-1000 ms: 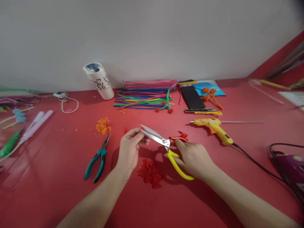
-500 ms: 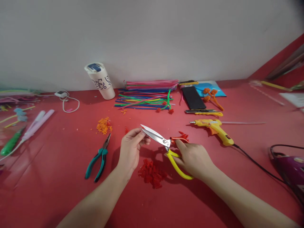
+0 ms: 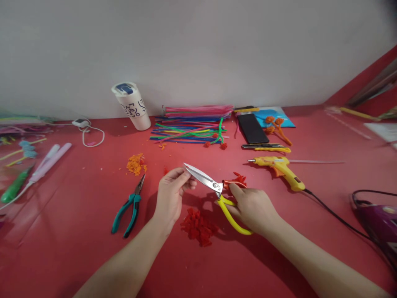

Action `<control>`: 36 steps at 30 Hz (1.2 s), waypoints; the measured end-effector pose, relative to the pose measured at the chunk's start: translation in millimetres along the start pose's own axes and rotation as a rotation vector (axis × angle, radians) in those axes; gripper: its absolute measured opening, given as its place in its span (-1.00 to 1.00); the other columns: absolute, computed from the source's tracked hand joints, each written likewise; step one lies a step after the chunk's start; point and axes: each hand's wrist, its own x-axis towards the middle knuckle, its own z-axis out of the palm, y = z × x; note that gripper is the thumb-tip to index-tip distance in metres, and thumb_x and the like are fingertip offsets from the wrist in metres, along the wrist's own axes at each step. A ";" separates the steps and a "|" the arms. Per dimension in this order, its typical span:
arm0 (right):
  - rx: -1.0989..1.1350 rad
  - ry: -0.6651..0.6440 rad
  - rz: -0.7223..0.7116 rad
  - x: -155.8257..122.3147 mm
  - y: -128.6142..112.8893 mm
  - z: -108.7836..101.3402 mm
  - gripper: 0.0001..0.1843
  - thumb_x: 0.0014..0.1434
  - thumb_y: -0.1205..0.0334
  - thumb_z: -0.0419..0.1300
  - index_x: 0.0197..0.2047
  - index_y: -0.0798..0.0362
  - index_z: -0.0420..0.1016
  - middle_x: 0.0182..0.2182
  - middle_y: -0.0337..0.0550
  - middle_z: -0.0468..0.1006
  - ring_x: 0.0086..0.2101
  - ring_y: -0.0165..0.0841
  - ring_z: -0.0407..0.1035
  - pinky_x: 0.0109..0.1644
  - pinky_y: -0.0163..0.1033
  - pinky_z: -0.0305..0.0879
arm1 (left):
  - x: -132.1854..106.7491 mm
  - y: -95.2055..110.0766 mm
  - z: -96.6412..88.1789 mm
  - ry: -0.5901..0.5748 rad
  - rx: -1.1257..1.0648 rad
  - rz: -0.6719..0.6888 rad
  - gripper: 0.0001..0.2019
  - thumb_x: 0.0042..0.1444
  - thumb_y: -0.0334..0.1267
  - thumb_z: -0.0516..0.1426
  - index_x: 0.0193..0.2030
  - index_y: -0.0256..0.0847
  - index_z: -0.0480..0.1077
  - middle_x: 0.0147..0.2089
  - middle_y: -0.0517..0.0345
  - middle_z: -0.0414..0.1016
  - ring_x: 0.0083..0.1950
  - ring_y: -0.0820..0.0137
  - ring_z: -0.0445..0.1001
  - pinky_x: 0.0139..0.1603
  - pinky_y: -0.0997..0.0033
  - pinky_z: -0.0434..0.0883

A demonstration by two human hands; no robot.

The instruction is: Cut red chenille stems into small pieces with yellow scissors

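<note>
Yellow-and-orange handled scissors (image 3: 203,178) are gripped in my right hand (image 3: 256,209), with the fingers through the handles. Their blades look nearly closed and point up to the left. At the blade tips, my left hand (image 3: 170,192) pinches a small red piece, mostly hidden by thumb and blades. Below the scissors lies a heap of red fuzzy cut pieces (image 3: 198,227). More red pieces (image 3: 240,179) lie behind the orange handle. Teal-handled pliers (image 3: 135,200) rest left of my left hand, below a pile of orange bits (image 3: 135,164).
Coloured pipe cleaners (image 3: 189,128) lie along the wall, beside a white tumbler (image 3: 133,107). At right are a phone (image 3: 252,128), a utility knife (image 3: 266,147) and a yellow glue gun (image 3: 281,167) with a cord. A pink straightener-like tool (image 3: 51,163) and green-handled tool (image 3: 17,186) lie left.
</note>
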 end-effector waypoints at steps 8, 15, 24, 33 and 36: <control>0.013 0.000 0.051 -0.1 1.1 1.6 -0.60 0.09 -0.09 -0.08 -0.42 0.09 0.30 -0.70 -0.19 0.37 -0.66 -0.38 0.24 -0.56 -0.31 -0.30 | 0.8 0.8 1.4 0.018 0.033 0.039 -0.96 -0.08 -0.37 0.16 -0.45 -0.30 0.41 -0.54 0.21 0.44 -0.55 0.56 0.39 -0.50 0.58 0.33; 0.717 0.003 0.261 6.6 -8.7 -10.6 -0.68 0.00 -0.03 0.03 -0.55 0.06 0.22 -0.69 -0.33 0.22 -0.64 -0.50 0.09 -0.58 -0.38 -0.05 | -6.7 -0.8 7.2 -0.185 0.060 -0.170 -0.91 -0.10 -0.32 0.17 -0.45 -0.31 0.38 -0.52 0.15 0.46 -0.56 0.53 0.40 -0.51 0.54 0.33; 1.529 -0.120 0.462 5.2 -20.8 -19.0 -0.73 -0.07 0.06 0.14 -0.36 0.06 0.28 -0.79 -0.50 0.11 -0.79 -0.60 -0.05 -0.75 -0.45 -0.10 | -17.0 -6.1 10.6 -0.504 0.164 -0.467 -0.89 -0.10 -0.30 0.17 -0.44 -0.33 0.40 -0.53 0.12 0.44 -0.59 0.53 0.39 -0.55 0.56 0.32; 1.502 -0.199 0.434 5.7 -20.2 -22.7 -0.82 -0.09 0.17 0.15 -0.45 0.08 0.27 -0.79 -0.47 0.17 -0.80 -0.61 -0.02 -0.76 -0.46 -0.09 | -16.0 -5.9 10.9 -0.506 0.230 -0.474 -0.87 -0.13 -0.30 0.19 -0.43 -0.33 0.42 -0.55 0.13 0.42 -0.61 0.53 0.38 -0.59 0.58 0.31; 1.496 -0.207 0.443 6.0 -19.8 -23.4 -0.84 -0.07 0.17 0.13 -0.44 0.08 0.27 -0.79 -0.47 0.18 -0.80 -0.61 -0.02 -0.76 -0.46 -0.10 | -16.1 -5.8 10.9 -0.505 0.251 -0.475 -0.88 -0.15 -0.29 0.20 -0.47 -0.32 0.42 -0.56 0.13 0.42 -0.63 0.54 0.36 -0.61 0.57 0.31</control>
